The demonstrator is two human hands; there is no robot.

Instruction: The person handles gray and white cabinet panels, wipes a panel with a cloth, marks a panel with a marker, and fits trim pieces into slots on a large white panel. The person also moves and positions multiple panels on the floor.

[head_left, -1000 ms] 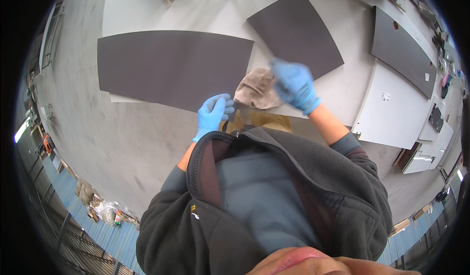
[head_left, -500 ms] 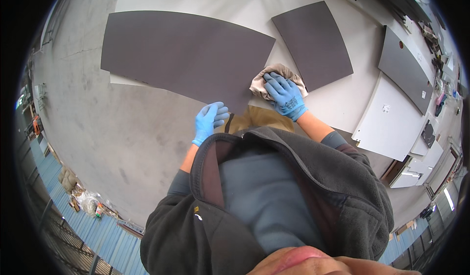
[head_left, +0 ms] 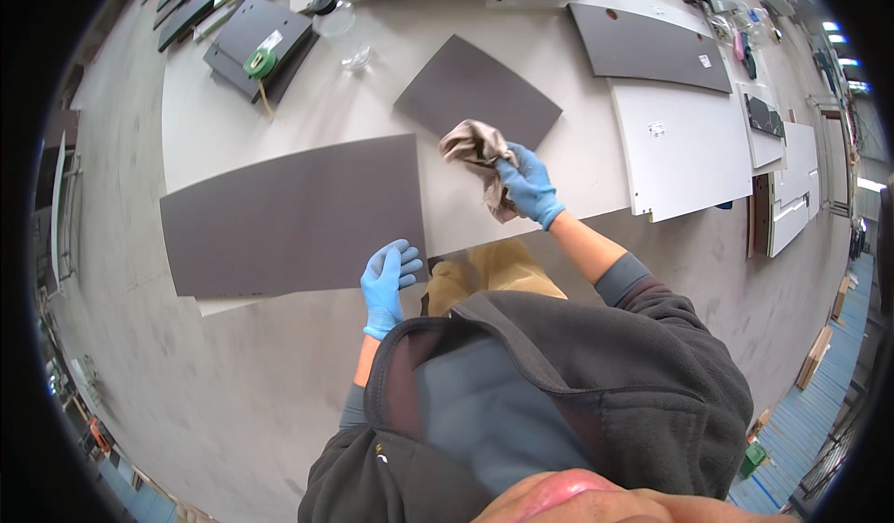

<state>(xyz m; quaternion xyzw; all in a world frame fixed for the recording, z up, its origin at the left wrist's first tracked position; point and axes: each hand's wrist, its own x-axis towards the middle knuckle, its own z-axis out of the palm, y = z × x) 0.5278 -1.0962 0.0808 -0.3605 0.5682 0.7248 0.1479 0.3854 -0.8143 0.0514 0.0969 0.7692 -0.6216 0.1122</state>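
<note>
Bunched in my right hand (head_left: pixel 531 188) is a crumpled beige-brown cloth (head_left: pixel 480 155), its loose folds hanging out to the left. The blue-gloved fingers are closed round it, beside the near edge of a smaller dark grey panel (head_left: pixel 475 90). My left hand (head_left: pixel 389 279), also in a blue glove, is at the near right corner of a large dark grey panel (head_left: pixel 298 211). Its fingers are partly spread and hold nothing; whether they touch the panel is unclear. Both panels lie flat on a white table (head_left: pixel 549 174), with a gap between them.
A clear bottle with a dark cap (head_left: pixel 340 25) stands at the far side. Left of it, a green tape measure (head_left: pixel 261 65) lies by dark panels (head_left: pixel 270 20). At the right are white panels (head_left: pixel 684 136) and another dark panel (head_left: pixel 652 48).
My right hand has lifted and gathered the cloth, which was spread flat under it by the smaller panel. The view has swung, bringing in the bottle and tape measure. My left hand stays by the large panel's corner.
</note>
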